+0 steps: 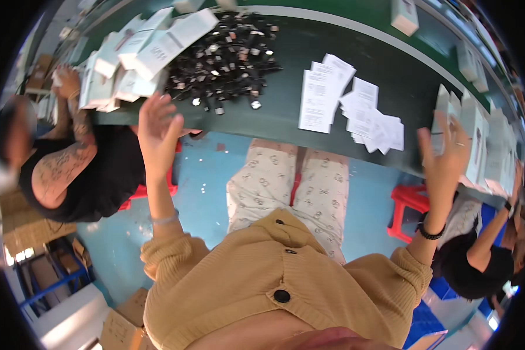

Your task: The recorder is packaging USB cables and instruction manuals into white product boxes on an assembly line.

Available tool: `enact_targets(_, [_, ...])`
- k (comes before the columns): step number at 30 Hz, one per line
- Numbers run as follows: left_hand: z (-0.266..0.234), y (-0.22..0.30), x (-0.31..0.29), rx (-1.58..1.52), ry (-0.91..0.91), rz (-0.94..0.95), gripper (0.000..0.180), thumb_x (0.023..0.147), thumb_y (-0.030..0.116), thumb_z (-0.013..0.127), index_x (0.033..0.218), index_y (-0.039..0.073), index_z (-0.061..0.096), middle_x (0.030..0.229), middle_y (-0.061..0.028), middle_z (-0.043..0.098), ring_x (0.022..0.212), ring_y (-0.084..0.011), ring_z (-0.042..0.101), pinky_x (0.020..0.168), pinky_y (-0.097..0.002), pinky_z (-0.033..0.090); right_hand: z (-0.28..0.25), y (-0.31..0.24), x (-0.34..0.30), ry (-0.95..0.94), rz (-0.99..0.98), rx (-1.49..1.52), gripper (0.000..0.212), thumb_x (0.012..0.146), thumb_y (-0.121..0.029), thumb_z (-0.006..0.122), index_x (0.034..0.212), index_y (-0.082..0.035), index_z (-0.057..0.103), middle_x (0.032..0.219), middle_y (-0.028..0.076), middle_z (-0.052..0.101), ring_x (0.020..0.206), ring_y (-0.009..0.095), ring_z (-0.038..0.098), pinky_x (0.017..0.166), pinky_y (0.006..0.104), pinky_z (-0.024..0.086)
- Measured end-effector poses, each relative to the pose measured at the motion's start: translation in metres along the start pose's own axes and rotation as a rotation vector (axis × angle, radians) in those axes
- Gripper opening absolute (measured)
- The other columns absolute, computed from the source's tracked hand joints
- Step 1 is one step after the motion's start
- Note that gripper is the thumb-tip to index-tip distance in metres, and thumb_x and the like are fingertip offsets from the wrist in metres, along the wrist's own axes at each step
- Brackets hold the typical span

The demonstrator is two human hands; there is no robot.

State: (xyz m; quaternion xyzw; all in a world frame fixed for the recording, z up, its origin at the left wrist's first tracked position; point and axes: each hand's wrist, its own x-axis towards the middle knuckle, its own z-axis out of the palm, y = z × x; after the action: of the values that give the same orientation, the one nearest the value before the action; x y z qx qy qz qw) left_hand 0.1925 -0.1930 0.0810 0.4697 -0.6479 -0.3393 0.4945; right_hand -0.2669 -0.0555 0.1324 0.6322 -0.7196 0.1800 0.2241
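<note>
My left hand (157, 135) is raised at the table's front edge, palm turned inward, fingers apart and nothing in it. Just beyond it lie a heap of white boxes (163, 51) and a big pile of short black cables with metal plugs (227, 61). My right hand (447, 156) is held up at the right, also with fingers apart, in front of a row of upright white boxes (475, 125); whether it touches one I cannot tell. Between my hands, printed white leaflets lie in a taller stack (316, 99) and a loosely fanned group (370, 119).
The dark green table (233, 123) curves across the view. A person in black (93, 169) sits at the left, hands by the boxes; another person (478, 262) is at the right. A red stool (407, 211) stands under the table's right part. More white boxes (404, 16) stand along the far side.
</note>
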Motion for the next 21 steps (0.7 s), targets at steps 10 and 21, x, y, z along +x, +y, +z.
enact_targets(10, [-0.009,-0.001,0.136,1.293,0.176,0.713,0.081,0.062,0.05,0.077,0.128,0.012,0.05,0.119,-0.0168,0.055,0.109,-0.031,0.054,0.086,-0.0493,0.043,0.088,-0.122,-0.003,-0.103,-0.492,0.347,0.036,0.068,-0.011,0.071,0.101,0.001,0.063,0.109,0.018,0.059,0.099,0.03,0.055,0.083,0.0375,0.043])
enact_targets(21, [-0.019,0.049,0.071,0.684,0.137,0.313,0.06,0.078,0.036,0.073,0.12,-0.004,0.053,0.114,-0.0171,0.057,0.104,-0.027,0.054,0.09,-0.0351,0.043,0.054,-0.097,0.022,0.164,-0.136,0.606,0.012,0.08,0.0,0.064,0.091,-0.003,0.065,0.073,0.009,0.064,0.058,0.023,0.058,0.052,0.0319,0.044])
